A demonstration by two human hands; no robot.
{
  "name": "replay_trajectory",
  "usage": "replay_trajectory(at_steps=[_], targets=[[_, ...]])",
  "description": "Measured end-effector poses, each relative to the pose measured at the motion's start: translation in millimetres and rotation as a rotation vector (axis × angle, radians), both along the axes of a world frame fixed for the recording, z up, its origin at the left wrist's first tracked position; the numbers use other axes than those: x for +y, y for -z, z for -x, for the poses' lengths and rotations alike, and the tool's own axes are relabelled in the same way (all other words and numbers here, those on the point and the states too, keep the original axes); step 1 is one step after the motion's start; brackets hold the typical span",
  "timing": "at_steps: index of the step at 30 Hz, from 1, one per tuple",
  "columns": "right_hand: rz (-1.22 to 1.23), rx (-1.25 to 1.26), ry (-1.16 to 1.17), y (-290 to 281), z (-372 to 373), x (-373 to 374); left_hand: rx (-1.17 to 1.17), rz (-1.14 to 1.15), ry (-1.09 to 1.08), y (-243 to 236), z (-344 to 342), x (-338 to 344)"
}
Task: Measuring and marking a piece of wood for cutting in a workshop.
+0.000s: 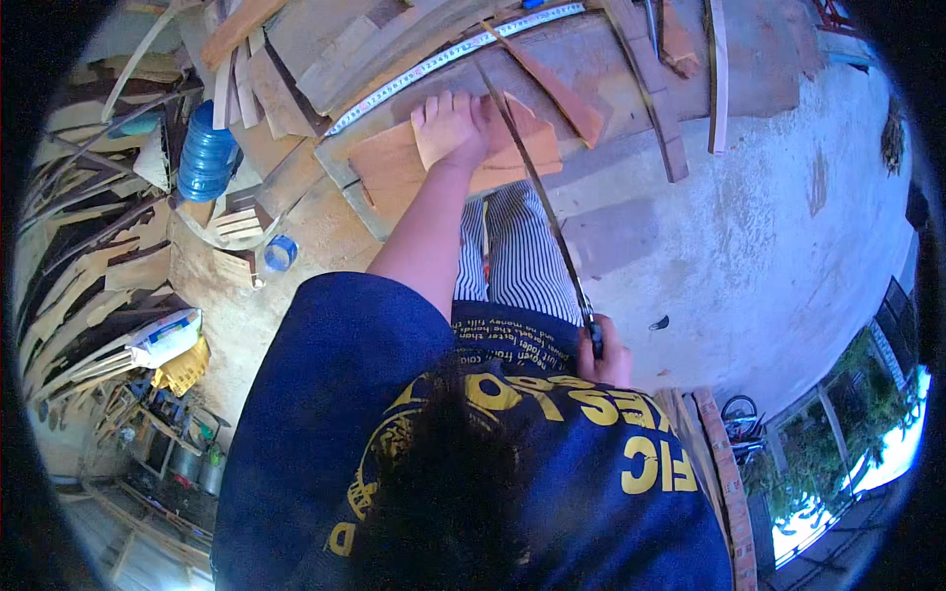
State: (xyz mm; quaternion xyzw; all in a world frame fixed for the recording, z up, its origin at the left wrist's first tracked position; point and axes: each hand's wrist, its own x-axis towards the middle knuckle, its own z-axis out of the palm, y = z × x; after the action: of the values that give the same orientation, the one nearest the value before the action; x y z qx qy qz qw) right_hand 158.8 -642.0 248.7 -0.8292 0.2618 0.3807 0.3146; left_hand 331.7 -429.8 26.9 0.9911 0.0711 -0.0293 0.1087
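My left hand [451, 126] bears down on a flat orange-brown wooden board [389, 163], its fingers bent at the far edge. The board lies across a low work surface just beyond my knees. In my right hand [609, 355], close to my right hip, is the black handle of a hand saw [552, 219]. Its long narrow blade slants away to the far left and crosses the board to the right of my left hand. Whether the teeth are sunk into the wood cannot be made out.
A white measuring tape [434, 67] runs along the work surface past the board. Wood strips [645, 89] lie beyond it. To the left are a blue plastic bottle [205, 153], a blue tape roll [281, 252] and stacked wood scraps [84, 286]. Concrete floor [709, 256] spreads right.
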Motion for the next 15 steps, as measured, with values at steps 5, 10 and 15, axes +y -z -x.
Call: replay_trajectory(at_steps=[5, 10, 15], targets=[[0.034, -0.064, -0.048, 36.9, 12.4, -5.2, 0.021, -0.046, 0.002, 3.9, 3.7, 3.5], [-0.040, -0.136, -0.020, 28.4, 15.8, -13.8, 0.088, -0.095, 0.019, 5.4, 3.6, 3.0], [0.018, -0.249, 0.103, 9.3, 38.3, -24.4, 0.137, -0.127, -0.020, 0.5, 2.4, 6.7]])
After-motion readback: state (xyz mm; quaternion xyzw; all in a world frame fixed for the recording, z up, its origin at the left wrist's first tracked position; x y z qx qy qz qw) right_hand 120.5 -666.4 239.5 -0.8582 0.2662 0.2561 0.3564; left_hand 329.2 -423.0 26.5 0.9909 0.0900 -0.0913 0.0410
